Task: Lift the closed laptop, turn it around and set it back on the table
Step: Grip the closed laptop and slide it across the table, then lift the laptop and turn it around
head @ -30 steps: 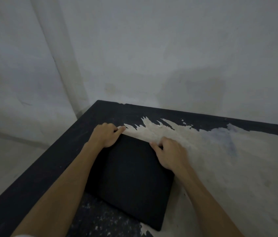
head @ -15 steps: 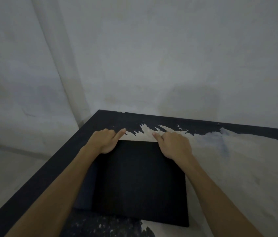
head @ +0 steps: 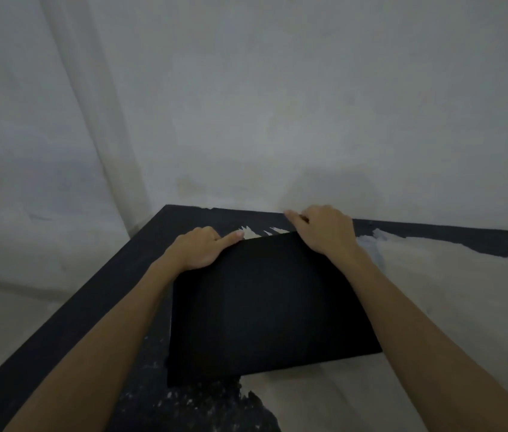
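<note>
- The closed black laptop (head: 265, 300) is sitting in the middle of the view, over the worn table (head: 433, 307), with both of the person's hands at its far edge.
- The left hand (head: 198, 251) is gripping the laptop's far left corner, its fingers curling around the edge and one finger stretching along the top edge toward the right.
- The right hand (head: 327, 230) is grasping the far right corner, its fingers wrapping over the edge and out of sight behind it.
- The far edge seems to be sitting higher than the near one, so the laptop is looking tilted toward the person; whether the near edge is touching the table cannot be told in the dim light.
- Both forearms are reaching in from the bottom of the view, one along each side of the laptop.
- The table is showing black paint along its left and far borders and a large pale patch, where the paint is peeling away, spreading out to the right.
- A plain pale wall (head: 277, 104) is standing right behind the table, meeting another wall at a corner on the left.
</note>
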`<state>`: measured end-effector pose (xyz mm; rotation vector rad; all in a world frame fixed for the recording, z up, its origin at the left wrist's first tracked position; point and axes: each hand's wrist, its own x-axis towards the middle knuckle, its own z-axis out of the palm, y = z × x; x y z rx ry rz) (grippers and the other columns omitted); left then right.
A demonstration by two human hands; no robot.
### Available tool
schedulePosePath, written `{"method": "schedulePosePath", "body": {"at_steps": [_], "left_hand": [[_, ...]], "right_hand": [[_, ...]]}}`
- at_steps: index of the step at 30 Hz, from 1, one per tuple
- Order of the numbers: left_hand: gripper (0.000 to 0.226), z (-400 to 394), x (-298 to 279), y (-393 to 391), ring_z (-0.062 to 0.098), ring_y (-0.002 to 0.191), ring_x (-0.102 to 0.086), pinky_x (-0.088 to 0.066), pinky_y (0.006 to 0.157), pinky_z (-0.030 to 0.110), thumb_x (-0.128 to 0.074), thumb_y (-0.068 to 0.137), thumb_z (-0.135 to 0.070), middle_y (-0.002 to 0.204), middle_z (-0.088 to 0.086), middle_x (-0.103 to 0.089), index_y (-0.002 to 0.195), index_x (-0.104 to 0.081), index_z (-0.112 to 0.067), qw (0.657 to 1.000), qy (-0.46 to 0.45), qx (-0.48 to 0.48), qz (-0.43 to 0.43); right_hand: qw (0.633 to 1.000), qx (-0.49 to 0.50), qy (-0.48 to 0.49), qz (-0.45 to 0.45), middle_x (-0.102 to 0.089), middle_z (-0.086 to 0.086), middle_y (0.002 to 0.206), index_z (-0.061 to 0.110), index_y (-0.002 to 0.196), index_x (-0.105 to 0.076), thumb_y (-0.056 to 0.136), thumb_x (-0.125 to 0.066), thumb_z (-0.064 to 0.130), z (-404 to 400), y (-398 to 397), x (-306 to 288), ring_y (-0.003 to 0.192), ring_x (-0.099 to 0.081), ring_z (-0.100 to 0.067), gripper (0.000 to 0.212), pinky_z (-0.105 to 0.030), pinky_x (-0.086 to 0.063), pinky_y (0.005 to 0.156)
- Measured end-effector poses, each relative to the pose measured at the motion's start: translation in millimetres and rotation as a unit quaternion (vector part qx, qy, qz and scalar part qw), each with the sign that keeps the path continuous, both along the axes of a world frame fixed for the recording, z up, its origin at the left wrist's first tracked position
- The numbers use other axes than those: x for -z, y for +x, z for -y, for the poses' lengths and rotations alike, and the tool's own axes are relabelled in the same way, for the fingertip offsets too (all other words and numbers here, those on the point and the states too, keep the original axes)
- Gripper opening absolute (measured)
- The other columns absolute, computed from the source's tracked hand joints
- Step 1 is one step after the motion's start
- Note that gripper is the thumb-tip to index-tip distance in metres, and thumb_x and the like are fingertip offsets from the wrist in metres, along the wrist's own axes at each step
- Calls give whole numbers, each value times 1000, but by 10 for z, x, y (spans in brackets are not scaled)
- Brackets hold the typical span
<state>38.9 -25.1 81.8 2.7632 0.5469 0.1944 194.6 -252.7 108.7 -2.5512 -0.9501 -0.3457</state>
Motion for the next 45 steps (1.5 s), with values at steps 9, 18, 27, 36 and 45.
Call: {"method": "schedulePosePath", "body": {"at_steps": [9,18,27,36,45], "left_hand": [[96,64,-266,162,18,47,-63,-44,53,32,-21,71,-101,49,0,-62,45,-57,-16,989,-28,-89,116],[81,359,-217,282,23,45,-54,-37,51,29,-23,78,-95,48,-1,-48,50,-35,-20,944,-93,-192,251],[85,648,-110,478,23,58,-60,-35,53,31,-29,80,-93,62,4,-63,56,-51,-14,909,-174,-246,287],[70,906,141,430,12,39,-40,-34,50,29,-30,90,-81,39,-10,-34,49,-26,-25,900,-206,-207,324],[71,1036,-231,597,5,35,-38,-32,39,17,-43,88,-80,38,-12,-38,50,-35,-21,887,-275,-48,367]], "right_hand": [[987,62,116,-95,-69,-9,114,18,129,-46,89,-40,79,508,120,-70,98,-67,-33,73,-42,-51,76],[913,78,393,-71,-63,-3,121,21,128,-50,87,-70,55,742,108,-58,103,-62,-19,57,-36,-51,79],[755,55,602,-255,-62,4,130,21,142,-49,94,-68,41,549,-125,147,115,-62,-10,56,-42,-53,106],[726,76,626,-276,-64,-2,133,16,138,-54,96,-64,47,592,-110,84,122,-62,-20,53,-48,-53,106],[794,-20,567,-216,-71,6,106,30,102,-63,95,-65,46,811,83,-361,93,-70,-7,18,-28,-61,80]]}}
